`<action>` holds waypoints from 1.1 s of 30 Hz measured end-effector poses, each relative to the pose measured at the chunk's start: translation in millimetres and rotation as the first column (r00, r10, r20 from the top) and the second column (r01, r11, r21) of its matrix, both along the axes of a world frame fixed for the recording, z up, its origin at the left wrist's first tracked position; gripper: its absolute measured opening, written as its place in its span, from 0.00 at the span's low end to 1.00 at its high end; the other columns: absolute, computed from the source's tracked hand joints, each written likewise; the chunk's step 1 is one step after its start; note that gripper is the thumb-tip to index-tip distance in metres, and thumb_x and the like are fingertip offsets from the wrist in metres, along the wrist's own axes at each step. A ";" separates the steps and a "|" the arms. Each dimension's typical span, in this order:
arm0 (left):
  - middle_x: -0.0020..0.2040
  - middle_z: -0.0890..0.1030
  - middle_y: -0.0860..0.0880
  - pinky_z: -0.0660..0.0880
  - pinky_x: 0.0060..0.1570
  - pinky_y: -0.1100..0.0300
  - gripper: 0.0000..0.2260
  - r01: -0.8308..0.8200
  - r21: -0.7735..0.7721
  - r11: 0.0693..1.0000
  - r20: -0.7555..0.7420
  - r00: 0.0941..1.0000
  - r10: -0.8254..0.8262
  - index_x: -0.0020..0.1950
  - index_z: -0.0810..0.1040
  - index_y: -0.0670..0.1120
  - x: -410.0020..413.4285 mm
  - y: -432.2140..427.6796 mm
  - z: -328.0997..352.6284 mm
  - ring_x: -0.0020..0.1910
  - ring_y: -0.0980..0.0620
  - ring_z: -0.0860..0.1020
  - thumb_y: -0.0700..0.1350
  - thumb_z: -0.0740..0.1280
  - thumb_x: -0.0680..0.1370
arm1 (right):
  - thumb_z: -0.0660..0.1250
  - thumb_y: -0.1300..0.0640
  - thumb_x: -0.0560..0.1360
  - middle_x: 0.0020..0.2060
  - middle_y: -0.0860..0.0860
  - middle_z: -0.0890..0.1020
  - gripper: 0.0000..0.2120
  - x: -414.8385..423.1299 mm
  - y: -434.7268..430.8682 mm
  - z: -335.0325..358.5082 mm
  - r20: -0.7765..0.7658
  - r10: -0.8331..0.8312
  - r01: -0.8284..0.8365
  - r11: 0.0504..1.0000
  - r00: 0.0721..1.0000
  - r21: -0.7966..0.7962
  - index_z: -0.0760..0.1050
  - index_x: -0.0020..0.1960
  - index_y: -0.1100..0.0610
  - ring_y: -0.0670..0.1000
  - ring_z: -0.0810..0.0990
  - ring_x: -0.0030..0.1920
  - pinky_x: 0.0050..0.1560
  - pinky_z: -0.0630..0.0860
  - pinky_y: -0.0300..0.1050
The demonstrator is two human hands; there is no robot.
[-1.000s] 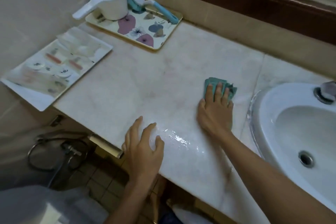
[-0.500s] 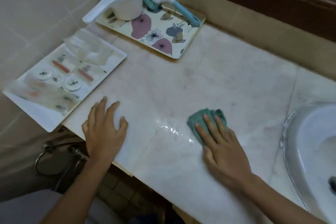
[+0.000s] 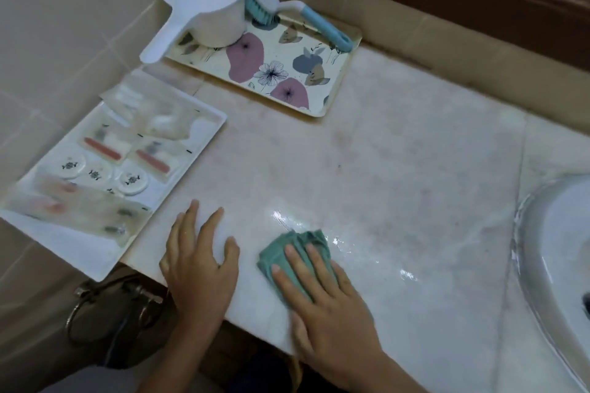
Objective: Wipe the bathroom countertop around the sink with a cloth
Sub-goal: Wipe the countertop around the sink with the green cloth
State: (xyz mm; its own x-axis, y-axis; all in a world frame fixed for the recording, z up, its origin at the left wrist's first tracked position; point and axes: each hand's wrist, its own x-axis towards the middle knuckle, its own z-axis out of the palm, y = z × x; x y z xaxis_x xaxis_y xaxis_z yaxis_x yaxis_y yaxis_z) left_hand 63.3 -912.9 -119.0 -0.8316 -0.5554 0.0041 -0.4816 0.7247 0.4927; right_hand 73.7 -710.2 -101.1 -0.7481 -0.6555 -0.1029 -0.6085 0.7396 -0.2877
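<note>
No readable writing, right hand (image 3: 332, 306) flat with straight fingers pressing green cloth (image 3: 297, 249) onto countertop (image 3: 399, 169) near front edge, well left of sink (image 3: 555, 252), left hand (image 3: 199, 265) spread flat, holding nothing.

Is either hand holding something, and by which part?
Nothing is gripped. The right hand presses straight fingers on top of the cloth; the left hand rests flat on the countertop.

Countertop (image 3: 399, 169) carries a cloth (image 3: 298, 244), floral tray (image 3: 332, 80) and white tray (image 3: 79, 252).
</note>
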 end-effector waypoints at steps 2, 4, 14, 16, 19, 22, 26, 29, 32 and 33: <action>0.77 0.61 0.51 0.59 0.66 0.39 0.22 -0.014 0.065 0.998 -0.027 1.000 0.016 0.66 0.76 0.53 -6.1 7.3 5.4 0.74 0.46 0.59 0.52 0.62 0.72 | 0.60 0.51 0.70 0.76 0.51 0.60 0.33 0.3 52.3 0.3 -0.047 -0.028 0.031 0.998 0.998 0.046 0.61 0.76 0.49 0.56 0.57 0.76 0.67 0.63 0.53; 0.76 0.61 0.49 0.59 0.65 0.44 0.22 0.078 0.126 0.989 -0.106 0.992 -0.065 0.65 0.76 0.52 -19.3 22.3 12.9 0.73 0.46 0.60 0.52 0.61 0.72 | 0.57 0.51 0.72 0.77 0.51 0.58 0.33 -16.2 99.0 -1.4 -0.049 -0.142 0.147 0.983 0.989 0.110 0.58 0.77 0.48 0.56 0.56 0.77 0.66 0.64 0.54; 0.74 0.65 0.52 0.63 0.67 0.55 0.19 0.584 0.221 0.781 -0.295 0.803 -0.517 0.67 0.74 0.50 -125.4 118.5 19.8 0.71 0.52 0.64 0.49 0.57 0.77 | 0.45 0.47 0.81 0.78 0.45 0.42 0.27 -207.2 55.4 -12.8 -0.044 -0.467 0.469 0.880 0.883 0.077 0.43 0.78 0.44 0.52 0.37 0.77 0.75 0.48 0.54; 0.75 0.62 0.52 0.61 0.69 0.55 0.20 0.597 0.269 0.756 -0.291 0.799 -0.527 0.69 0.71 0.48 -127.1 128.0 13.4 0.72 0.57 0.61 0.48 0.57 0.78 | 0.47 0.47 0.82 0.78 0.45 0.45 0.26 -231.6 66.5 -9.2 -0.035 -0.346 0.347 0.934 0.938 0.085 0.46 0.78 0.43 0.51 0.40 0.77 0.73 0.49 0.51; 0.75 0.63 0.49 0.62 0.71 0.51 0.20 0.621 0.222 0.752 -0.257 0.781 -0.569 0.69 0.72 0.44 -128.0 124.9 0.1 0.73 0.53 0.62 0.45 0.59 0.76 | 0.47 0.47 0.82 0.78 0.45 0.45 0.26 -235.2 106.7 -9.5 -0.011 -0.534 0.533 0.844 0.846 0.059 0.46 0.78 0.44 0.51 0.41 0.78 0.74 0.51 0.54; 0.75 0.64 0.46 0.61 0.70 0.50 0.20 0.650 0.142 0.746 -0.199 0.757 -0.622 0.66 0.74 0.45 -130.2 126.0 -3.4 0.73 0.47 0.62 0.47 0.59 0.75 | 0.47 0.47 0.82 0.78 0.46 0.43 0.27 -203.2 148.5 -9.4 0.028 -0.763 0.762 0.646 0.645 0.049 0.44 0.78 0.46 0.52 0.40 0.77 0.75 0.50 0.56; 0.74 0.65 0.48 0.60 0.69 0.48 0.17 0.649 0.106 0.753 -0.151 0.759 -0.633 0.64 0.76 0.46 -129.2 128.8 -2.2 0.72 0.46 0.61 0.45 0.62 0.76 | 0.48 0.45 0.81 0.78 0.46 0.42 0.29 -109.6 158.0 -8.4 0.014 -0.890 0.890 0.456 0.456 0.028 0.42 0.78 0.46 0.50 0.38 0.77 0.75 0.45 0.52; 0.73 0.66 0.47 0.61 0.69 0.48 0.16 0.650 0.101 0.753 -0.158 0.758 -0.633 0.64 0.77 0.46 -129.7 125.8 -2.8 0.72 0.46 0.62 0.44 0.63 0.76 | 0.43 0.43 0.79 0.77 0.43 0.39 0.29 -36.1 151.7 -7.1 -0.001 -0.890 0.890 0.455 0.455 0.028 0.39 0.78 0.45 0.46 0.34 0.76 0.74 0.43 0.46; 0.73 0.66 0.48 0.61 0.69 0.49 0.16 0.654 0.082 0.752 -0.146 0.754 -0.640 0.65 0.76 0.46 -130.0 123.9 -2.3 0.72 0.46 0.62 0.42 0.65 0.76 | 0.42 0.44 0.79 0.77 0.42 0.41 0.28 33.7 166.6 -8.7 -0.017 -0.885 0.885 0.464 0.465 0.033 0.40 0.78 0.44 0.45 0.36 0.76 0.74 0.46 0.45; 0.73 0.66 0.47 0.61 0.69 0.49 0.16 0.652 0.069 0.755 -0.144 0.755 -0.639 0.65 0.76 0.46 -130.2 123.6 -2.2 0.71 0.45 0.63 0.42 0.65 0.76 | 0.42 0.45 0.79 0.78 0.43 0.42 0.28 55.1 176.1 -9.6 -0.017 -0.887 0.887 0.460 0.461 0.037 0.40 0.78 0.45 0.45 0.38 0.77 0.75 0.49 0.47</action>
State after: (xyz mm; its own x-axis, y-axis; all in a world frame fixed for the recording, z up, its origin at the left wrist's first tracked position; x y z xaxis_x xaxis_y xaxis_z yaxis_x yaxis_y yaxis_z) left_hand -66.9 -789.3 -121.2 -0.9901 0.1117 0.0852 0.1405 0.7833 0.6055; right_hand 128.8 -534.0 -110.7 -0.9236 0.3658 -0.1144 0.3831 0.8892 -0.2502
